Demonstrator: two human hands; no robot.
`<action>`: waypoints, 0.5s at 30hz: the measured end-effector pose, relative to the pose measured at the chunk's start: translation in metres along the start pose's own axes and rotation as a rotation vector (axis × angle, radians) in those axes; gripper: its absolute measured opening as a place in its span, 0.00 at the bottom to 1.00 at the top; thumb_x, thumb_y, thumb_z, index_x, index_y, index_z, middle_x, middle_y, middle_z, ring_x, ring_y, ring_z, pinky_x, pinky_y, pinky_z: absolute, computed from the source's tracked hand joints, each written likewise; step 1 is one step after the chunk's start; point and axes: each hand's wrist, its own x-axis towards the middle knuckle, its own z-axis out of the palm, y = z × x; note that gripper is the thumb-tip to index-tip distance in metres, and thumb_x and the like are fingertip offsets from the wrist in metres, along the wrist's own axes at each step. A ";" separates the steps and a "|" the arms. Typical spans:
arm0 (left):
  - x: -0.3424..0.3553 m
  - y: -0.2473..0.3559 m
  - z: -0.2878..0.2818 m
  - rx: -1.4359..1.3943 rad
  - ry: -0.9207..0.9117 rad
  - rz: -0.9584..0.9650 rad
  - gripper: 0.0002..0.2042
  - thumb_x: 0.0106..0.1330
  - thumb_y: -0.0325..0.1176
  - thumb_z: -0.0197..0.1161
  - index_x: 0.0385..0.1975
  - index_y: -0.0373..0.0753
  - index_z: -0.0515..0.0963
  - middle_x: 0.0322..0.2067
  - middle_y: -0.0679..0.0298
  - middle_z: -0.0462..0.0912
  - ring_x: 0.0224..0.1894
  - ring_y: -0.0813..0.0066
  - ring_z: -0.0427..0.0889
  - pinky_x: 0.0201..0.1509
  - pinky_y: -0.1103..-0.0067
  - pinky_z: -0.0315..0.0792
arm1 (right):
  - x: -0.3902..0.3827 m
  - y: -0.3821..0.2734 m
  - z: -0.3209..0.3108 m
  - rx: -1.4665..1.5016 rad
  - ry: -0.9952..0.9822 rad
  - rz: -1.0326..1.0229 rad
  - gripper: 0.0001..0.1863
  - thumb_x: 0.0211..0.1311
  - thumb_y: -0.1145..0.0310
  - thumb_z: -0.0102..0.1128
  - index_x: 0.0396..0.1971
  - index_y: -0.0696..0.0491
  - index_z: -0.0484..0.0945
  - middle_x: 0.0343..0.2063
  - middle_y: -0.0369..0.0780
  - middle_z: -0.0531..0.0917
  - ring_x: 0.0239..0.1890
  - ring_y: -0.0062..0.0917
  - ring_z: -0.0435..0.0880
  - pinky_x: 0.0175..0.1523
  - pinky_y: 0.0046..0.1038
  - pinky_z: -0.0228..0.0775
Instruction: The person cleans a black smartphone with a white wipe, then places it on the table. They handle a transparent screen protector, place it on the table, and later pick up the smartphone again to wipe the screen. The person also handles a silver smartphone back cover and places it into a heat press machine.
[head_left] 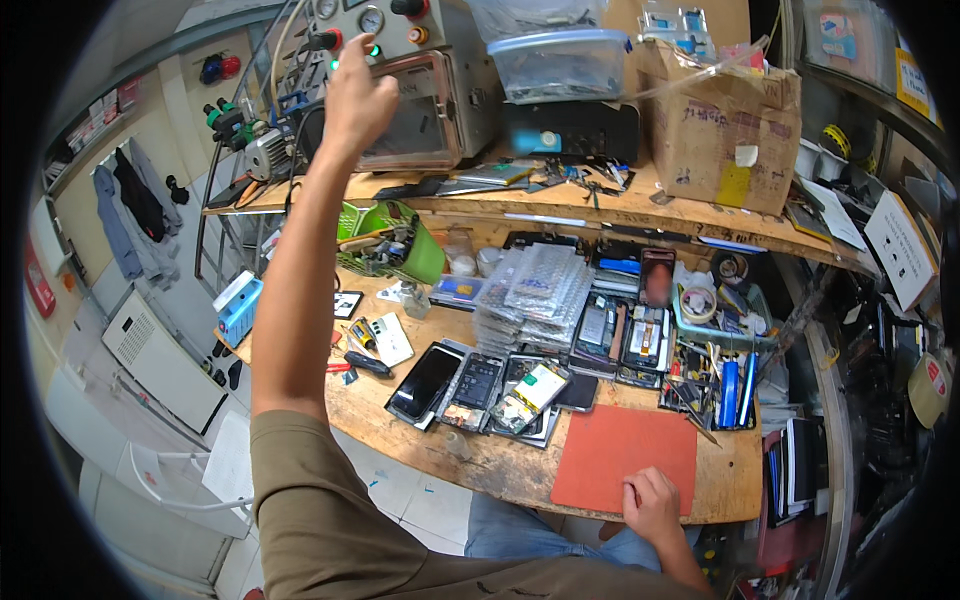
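My left arm is stretched far up and forward, and my left hand (357,103) is at the front panel of a grey box-shaped machine (440,45). Its index finger points up beside a green-lit button (374,50); the hand holds nothing. Below the panel is the machine's door with a clear window (405,105). At the near right, my right hand (652,503) rests with curled fingers on the lower edge of a red mat (620,450). Nothing shows in that hand. Left of the mat lie opened phones (472,390) and a black-screened phone (427,382).
Behind the phones stands a stack of clear plastic trays (530,295). A green basket of tools (428,255) is at the bench's back left, and a light-blue basket (765,325) at the right. The upper shelf (480,207) carries a cardboard box (720,130) and a clear lidded bin (558,70).
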 end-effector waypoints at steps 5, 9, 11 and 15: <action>0.008 0.007 0.005 0.112 -0.063 0.051 0.28 0.69 0.47 0.69 0.63 0.34 0.78 0.56 0.46 0.86 0.62 0.49 0.83 0.66 0.59 0.75 | 0.000 0.002 -0.001 -0.047 -0.020 0.007 0.06 0.59 0.76 0.68 0.37 0.54 0.84 0.34 0.43 0.81 0.38 0.43 0.86 0.42 0.43 0.80; 0.001 0.021 0.028 0.466 -0.129 0.134 0.35 0.69 0.64 0.69 0.60 0.36 0.81 0.55 0.52 0.88 0.62 0.49 0.82 0.67 0.59 0.73 | -0.001 0.002 -0.001 -0.020 -0.006 0.038 0.06 0.60 0.76 0.68 0.37 0.54 0.83 0.35 0.43 0.81 0.38 0.42 0.86 0.42 0.43 0.80; -0.004 0.021 0.038 0.502 -0.057 0.216 0.35 0.67 0.61 0.69 0.63 0.37 0.79 0.56 0.52 0.88 0.65 0.47 0.80 0.69 0.57 0.72 | -0.001 0.001 -0.001 -0.002 -0.008 0.057 0.06 0.60 0.77 0.67 0.37 0.54 0.83 0.35 0.42 0.81 0.38 0.42 0.86 0.42 0.42 0.80; -0.005 0.000 0.065 0.586 -0.021 0.035 0.37 0.69 0.62 0.61 0.73 0.47 0.74 0.69 0.49 0.79 0.72 0.43 0.74 0.75 0.52 0.67 | 0.000 0.000 -0.002 -0.020 0.028 0.010 0.06 0.60 0.77 0.67 0.37 0.56 0.83 0.35 0.43 0.81 0.38 0.41 0.86 0.42 0.42 0.80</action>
